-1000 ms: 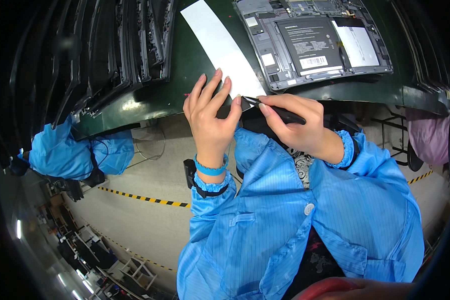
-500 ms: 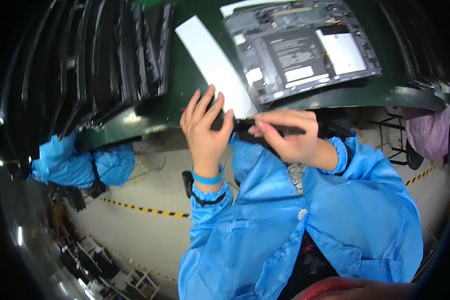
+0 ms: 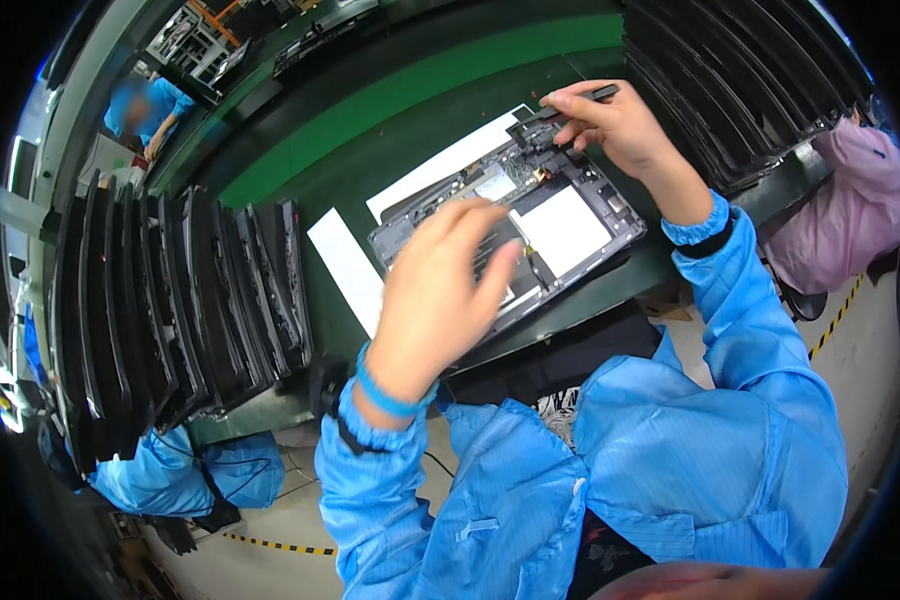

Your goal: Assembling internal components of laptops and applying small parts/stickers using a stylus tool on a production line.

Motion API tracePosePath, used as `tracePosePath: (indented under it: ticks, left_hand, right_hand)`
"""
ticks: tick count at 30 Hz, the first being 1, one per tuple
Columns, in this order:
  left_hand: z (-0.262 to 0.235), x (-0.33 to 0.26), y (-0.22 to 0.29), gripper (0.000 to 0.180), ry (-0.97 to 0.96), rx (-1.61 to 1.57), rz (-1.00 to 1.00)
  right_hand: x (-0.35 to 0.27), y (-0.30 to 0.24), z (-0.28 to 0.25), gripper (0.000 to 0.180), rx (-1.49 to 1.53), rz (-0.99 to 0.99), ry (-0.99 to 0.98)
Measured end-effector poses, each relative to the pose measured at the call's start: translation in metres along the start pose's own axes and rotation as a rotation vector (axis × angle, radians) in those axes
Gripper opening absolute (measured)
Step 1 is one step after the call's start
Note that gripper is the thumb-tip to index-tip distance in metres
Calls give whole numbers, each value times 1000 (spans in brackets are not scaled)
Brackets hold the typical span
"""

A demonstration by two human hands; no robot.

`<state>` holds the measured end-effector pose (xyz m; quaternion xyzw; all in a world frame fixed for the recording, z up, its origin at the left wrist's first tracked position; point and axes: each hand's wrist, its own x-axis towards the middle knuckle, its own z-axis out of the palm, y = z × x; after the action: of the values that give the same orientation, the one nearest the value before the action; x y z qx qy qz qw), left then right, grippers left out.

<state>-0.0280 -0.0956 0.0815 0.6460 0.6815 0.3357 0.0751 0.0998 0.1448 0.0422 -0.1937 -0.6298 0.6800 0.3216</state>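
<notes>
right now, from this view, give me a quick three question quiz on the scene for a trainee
1. Which hand holds the black tool?
A) left
B) right
C) neither

2. True or false: the left hand is over a row of black panels.

3. How many white strips show on the green table?

Key:
1. B, the right hand.
2. False; the left hand is over the opened device.
3. Two.
</notes>
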Motion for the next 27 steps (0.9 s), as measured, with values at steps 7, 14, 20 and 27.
tracePosePath:
  ticks: [7,14,20,27]
  left_hand:
    - [49,44,-31,60,-206,18,137]
    - [47,43,-24,55,-285,78,156]
    - [46,44,-23,54,-304,83,136]
    - [46,42,-24,53,-313,96,122]
  right_hand:
    - [25,37,-17,24,183,106,-105]
    - [13,24,-18,23,13,84,-196]
    - [13,28,-13,21,-66,103,-129]
    - [11,24,-7,20,-89,106,-74]
